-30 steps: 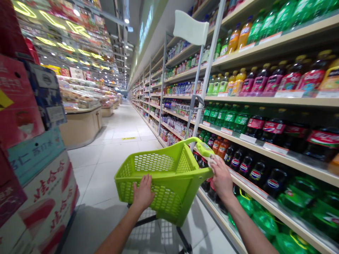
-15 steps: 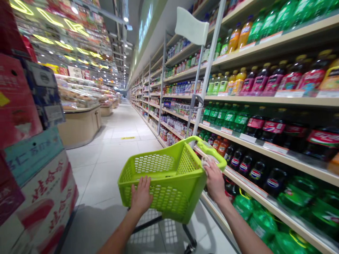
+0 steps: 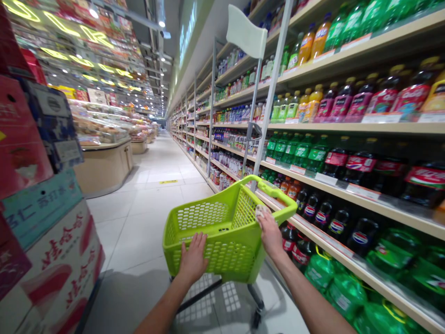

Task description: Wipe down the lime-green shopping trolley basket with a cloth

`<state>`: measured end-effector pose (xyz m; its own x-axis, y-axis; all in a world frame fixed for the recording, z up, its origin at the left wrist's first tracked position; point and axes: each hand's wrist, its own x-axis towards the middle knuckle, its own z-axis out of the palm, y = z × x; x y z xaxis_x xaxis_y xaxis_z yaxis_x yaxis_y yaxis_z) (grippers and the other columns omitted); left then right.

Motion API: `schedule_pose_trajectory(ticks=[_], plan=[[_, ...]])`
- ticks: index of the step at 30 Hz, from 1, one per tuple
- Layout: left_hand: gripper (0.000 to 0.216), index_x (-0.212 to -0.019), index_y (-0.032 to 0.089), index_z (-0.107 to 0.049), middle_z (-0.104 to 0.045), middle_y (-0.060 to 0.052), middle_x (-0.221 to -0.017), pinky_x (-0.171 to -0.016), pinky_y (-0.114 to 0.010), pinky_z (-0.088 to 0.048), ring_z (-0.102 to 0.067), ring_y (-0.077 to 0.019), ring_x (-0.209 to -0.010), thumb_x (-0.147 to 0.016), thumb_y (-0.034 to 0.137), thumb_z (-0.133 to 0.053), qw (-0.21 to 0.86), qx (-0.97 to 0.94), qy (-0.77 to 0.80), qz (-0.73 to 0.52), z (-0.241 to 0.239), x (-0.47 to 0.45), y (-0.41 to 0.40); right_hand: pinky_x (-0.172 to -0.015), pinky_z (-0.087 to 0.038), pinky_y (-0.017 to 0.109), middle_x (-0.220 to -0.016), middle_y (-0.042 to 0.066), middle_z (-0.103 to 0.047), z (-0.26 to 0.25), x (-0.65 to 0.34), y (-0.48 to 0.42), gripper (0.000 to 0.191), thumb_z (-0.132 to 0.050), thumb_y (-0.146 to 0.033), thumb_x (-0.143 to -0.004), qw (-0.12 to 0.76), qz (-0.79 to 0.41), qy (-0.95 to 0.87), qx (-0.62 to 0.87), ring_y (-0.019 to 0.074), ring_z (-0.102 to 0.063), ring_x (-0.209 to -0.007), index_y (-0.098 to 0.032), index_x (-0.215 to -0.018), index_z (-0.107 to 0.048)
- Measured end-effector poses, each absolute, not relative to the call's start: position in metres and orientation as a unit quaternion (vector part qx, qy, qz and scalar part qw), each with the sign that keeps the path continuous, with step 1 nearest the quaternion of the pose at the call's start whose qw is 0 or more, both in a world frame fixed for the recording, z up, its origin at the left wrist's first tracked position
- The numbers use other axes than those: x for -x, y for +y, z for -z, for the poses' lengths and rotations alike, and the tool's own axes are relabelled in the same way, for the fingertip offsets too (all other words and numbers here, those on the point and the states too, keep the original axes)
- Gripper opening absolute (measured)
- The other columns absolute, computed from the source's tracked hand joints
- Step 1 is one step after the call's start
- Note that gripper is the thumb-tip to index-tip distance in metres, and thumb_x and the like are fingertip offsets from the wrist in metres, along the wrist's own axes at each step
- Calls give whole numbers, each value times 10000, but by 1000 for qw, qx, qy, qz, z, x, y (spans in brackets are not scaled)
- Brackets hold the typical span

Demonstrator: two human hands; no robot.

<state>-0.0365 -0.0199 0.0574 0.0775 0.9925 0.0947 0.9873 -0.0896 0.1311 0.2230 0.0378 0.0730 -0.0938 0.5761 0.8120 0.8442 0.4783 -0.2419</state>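
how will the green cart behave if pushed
The cart would probably roll easily, since a wheel shows beneath it. It may be light for its size, as its walls are full of holes. They also seem fairly stiff, showing no bend at the left hand.

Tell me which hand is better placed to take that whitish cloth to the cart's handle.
Probably the right hand: it holds the whitish cloth close to the handle. The left hand is at the side of the green cart, farther off, with no cloth visible.
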Motion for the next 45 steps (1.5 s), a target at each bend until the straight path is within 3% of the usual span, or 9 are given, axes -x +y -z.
schedule_pose_trajectory(ticks=[6, 12, 15, 21, 27, 29, 34, 40, 45], plan=[[756, -1359, 163, -209, -163, -38, -1452, -1038, -547, -141, -119, -213, -1336, -629, 164, -406, 23, -750, 657, -67, -57, 38, -19, -967, -395, 366, -1191, 38, -563, -30, -124, 19, 299, -386, -147, -860, 377, 78, -853, 354, 159, -395, -1213, -233, -1033, -614], [776, -1364, 181, -198, -175, -19, -1450, -1059, -508, -117, -117, -194, -1337, -617, 149, -406, 36, -758, 647, -78, -55, 53, -22, -1019, -338, 402, -1248, 72, -510, -55, -204, 37, 334, -349, -148, -866, 504, 173, -743, 404, 175, -341, -1250, -185, -1088, -596], [766, -1361, 173, -210, -189, -26, -1446, -1061, -516, -104, -115, -203, -1337, -622, 157, -412, 43, -755, 649, -88, -56, 50, -24, -1000, -357, 433, -1240, 88, -514, -32, -245, 39, 313, -379, -183, -854, 526, 198, -681, 468, 212, -386, -1221, -184, -1055, -620], [711, -1345, 174, -249, -242, -40, -1432, -1070, -474, -136, -165, -191, -1327, -657, 147, -426, 44, -754, 649, -91, -57, 52, -25, -861, -494, 332, -1159, 47, -584, 47, -217, -2, 351, -379, -137, -833, 383, 81, -796, 462, 181, -521, -1099, -240, -1084, -602], [669, -1342, 138, -241, -217, -98, -1438, -1042, -447, -220, -170, -211, -1324, -693, 63, -385, 9, -664, 745, -55, -47, 97, -30, -1022, -337, 391, -1297, 73, -458, -7, -218, 17, 339, -388, -155, -849, 525, 118, -707, 458, 197, -368, -1232, -198, -1127, -577], [705, -1348, 140, -222, -192, -92, -1445, -1042, -426, -226, -146, -204, -1330, -669, 34, -380, -1, -674, 737, -50, -44, 103, -32, -1003, -366, 377, -1265, 67, -494, -3, -213, 21, 341, -383, -147, -850, 509, 108, -726, 449, 192, -395, -1214, -207, -1121, -582], [746, -1340, 124, -236, -211, -91, -1439, -1057, -435, -213, -155, -199, -1327, -616, -2, -362, 25, -695, 716, -61, -43, 113, -28, -936, -440, 348, -1226, 33, -533, 27, -157, -9, 353, -397, -164, -861, 371, 5, -845, 384, 182, -436, -1182, -255, -1173, -535], [733, -1321, 150, -295, -394, -50, -1359, -1080, -350, -232, -294, -161, -1277, -604, 8, -354, 91, -706, 670, -209, -33, 138, -22, -1040, -323, 361, -1319, 61, -435, -24, -54, -13, 351, -351, -138, -879, 435, 20, -849, 298, 174, -240, -1295, -182, -1175, -534], [793, -1335, 155, -269, -375, -38, -1371, -1090, -343, -212, -270, -160, -1286, -563, -9, -344, 113, -693, 675, -229, -28, 144, -31, -922, -450, 356, -1086, 72, -625, 19, -14, -14, 233, -468, -155, -839, 353, 43, -888, 291, 205, -526, -1087, -177, -995, -640]])
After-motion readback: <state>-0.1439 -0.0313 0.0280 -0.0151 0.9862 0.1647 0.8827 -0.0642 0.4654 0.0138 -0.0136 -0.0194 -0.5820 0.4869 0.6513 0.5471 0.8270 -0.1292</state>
